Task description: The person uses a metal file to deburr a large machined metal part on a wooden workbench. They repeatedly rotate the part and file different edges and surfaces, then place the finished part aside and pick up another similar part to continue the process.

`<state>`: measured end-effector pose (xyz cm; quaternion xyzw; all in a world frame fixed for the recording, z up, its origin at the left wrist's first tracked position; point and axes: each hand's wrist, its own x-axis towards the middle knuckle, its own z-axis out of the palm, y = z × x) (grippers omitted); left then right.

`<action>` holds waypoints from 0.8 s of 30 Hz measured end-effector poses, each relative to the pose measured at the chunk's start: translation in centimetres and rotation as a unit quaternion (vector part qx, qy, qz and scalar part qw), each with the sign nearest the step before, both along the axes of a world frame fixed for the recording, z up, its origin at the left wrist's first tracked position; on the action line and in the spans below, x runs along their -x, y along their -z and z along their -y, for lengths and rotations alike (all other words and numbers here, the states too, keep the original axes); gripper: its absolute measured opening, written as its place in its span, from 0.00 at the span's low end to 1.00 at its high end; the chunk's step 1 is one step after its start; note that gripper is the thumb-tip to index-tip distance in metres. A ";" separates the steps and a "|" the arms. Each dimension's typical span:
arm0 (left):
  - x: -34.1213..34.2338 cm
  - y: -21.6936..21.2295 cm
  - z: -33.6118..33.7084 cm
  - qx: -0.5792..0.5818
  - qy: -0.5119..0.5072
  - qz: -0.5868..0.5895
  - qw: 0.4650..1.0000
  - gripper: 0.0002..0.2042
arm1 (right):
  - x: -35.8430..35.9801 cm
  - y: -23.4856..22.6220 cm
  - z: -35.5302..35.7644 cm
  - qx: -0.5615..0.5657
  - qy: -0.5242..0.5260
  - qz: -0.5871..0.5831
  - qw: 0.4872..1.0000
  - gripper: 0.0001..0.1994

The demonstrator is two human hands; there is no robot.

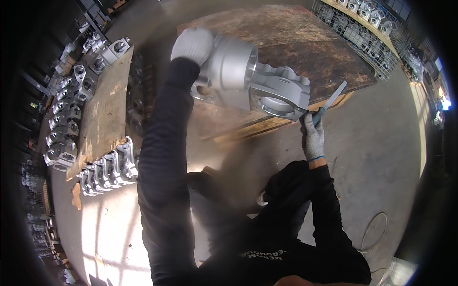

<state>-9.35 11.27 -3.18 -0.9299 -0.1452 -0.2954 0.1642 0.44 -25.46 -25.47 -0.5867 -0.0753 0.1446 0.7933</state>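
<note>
A large silver metal casting (229, 64), with a wide round barrel and a ring-shaped end (281, 97), lies over the near side of a worn wooden table. My left hand (193, 45), in a white knit glove, grips the barrel's far left end; its fingertips are hidden behind the metal. My right hand (313, 138), gloved too, is closed around the teal handle of a flat-bladed hand tool that looks like a file (335, 95). The blade points up and away to the right. This hand is right beside the ring end's near corner.
The wooden tabletop (329, 55) has a pale edge along its near side. On the left, a wooden board (107, 102) has several castings (64, 128) beside it and more brackets (112, 167) at its near end. Wire crates (355, 35) of parts stand back right. A thin hose (377, 229) loops on the floor.
</note>
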 end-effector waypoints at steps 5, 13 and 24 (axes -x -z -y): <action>-3.1 -2.5 -0.4 0.118 0.013 -0.041 0.992 0.19 | -0.4 -0.7 -2.5 0.077 0.034 0.120 0.989 0.25; 3.3 1.5 -7.5 0.246 -0.116 0.146 0.951 0.38 | -4.9 1.3 -3.2 0.147 0.070 0.200 0.966 0.22; 10.2 24.0 -8.5 0.636 0.095 0.223 0.732 0.37 | -18.2 3.4 -6.3 0.133 0.057 0.174 0.974 0.20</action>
